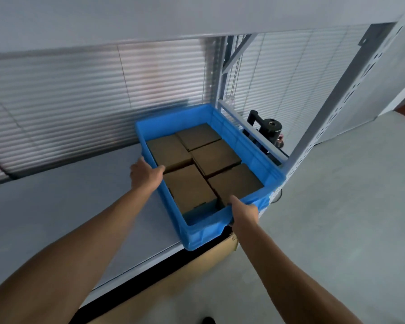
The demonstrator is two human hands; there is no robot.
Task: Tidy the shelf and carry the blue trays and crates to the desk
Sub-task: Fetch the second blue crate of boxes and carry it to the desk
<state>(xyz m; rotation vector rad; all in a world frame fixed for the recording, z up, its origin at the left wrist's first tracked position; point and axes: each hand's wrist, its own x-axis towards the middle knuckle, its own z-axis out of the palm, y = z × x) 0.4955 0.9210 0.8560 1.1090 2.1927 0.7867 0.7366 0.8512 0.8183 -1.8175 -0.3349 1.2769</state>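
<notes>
Head view looks down along two bare forearms to a blue tray point(254, 160) that sits at the right end of a grey shelf point(68, 206). The tray's near corner juts out past the shelf's front edge. Five closed brown cardboard boxes point(216, 157) lie flat inside the tray, packed close together and filling most of its floor, with a bare strip of blue at the near end. The left hand point(145, 175) grips the tray's left long rim, with the thumb hooked over the top edge toward the inside and the fingers down the outer wall. The right hand point(243, 212) grips the near short rim close to its right corner, with the thumb on top and the fingers curled under the lip. Under the shelf, just below the overhanging corner, stands a large tan carton point(197, 272). Closed slatted blinds point(80, 101) run along behind the shelf. A perforated grey upright point(337, 101) of the shelf frame rises to the right of the tray, and beyond it a black device point(270, 127) stands near the blinds. Pale grey floor point(337, 206) spreads out on the right side.
</notes>
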